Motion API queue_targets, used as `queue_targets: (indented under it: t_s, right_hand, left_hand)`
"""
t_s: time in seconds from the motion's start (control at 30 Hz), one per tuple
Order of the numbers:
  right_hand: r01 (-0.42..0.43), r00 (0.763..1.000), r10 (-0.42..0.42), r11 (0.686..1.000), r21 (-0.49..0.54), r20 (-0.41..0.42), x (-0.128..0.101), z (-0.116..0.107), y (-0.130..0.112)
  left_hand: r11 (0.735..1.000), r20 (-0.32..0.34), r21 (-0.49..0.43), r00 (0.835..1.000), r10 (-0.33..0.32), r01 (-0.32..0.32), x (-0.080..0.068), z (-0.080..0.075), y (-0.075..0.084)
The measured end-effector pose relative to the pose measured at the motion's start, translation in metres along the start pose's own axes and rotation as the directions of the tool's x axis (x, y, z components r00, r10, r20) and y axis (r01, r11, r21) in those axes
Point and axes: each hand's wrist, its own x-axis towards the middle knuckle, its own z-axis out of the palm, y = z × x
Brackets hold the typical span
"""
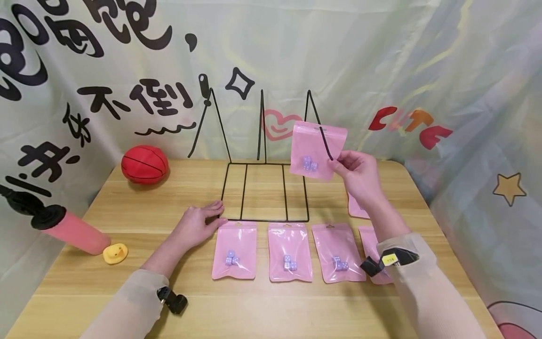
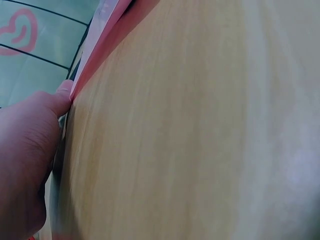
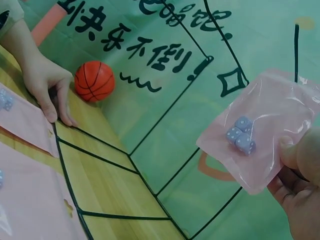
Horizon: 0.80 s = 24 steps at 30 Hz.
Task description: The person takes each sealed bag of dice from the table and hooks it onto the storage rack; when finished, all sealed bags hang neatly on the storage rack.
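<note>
My right hand [image 1: 354,170] pinches a pink zip bag [image 1: 316,149] with purple dice inside, held up against the right hook [image 1: 322,132] of a black wire rack [image 1: 264,188]. The right wrist view shows that bag [image 3: 260,127] pinched by my fingers [image 3: 297,157]. My left hand [image 1: 199,223] lies flat on the table, fingertips pressing the rack's front left corner [image 1: 222,217]; its thumb [image 2: 55,102] shows in the left wrist view. Several more pink bags of dice [image 1: 235,249] lie in a row along the table's front.
A red basketball [image 1: 145,164] sits at the back left of the wooden table [image 1: 106,282]. A pink pump [image 1: 63,226] and a yellow rubber duck [image 1: 115,253] lie at the left edge. A printed cloth backdrop [image 1: 338,56] hangs behind.
</note>
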Motion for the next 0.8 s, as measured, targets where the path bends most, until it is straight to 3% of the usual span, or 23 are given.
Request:
queue_targets:
  t_s: [0.27,0.8]
  right_hand:
    - [-0.021,0.999,0.021,1.000,0.004,-0.040,0.019,-0.001,0.005]
    - [-0.062,0.997,0.061,0.998,-0.017,-0.040,0.039,0.005,0.009]
  left_hand:
    - [0.999,-0.013,-0.017,0.999,0.039,-0.039,0.003,0.003,-0.001]
    - [0.999,-0.018,-0.007,0.999,0.031,-0.031,0.000,0.001,-0.003]
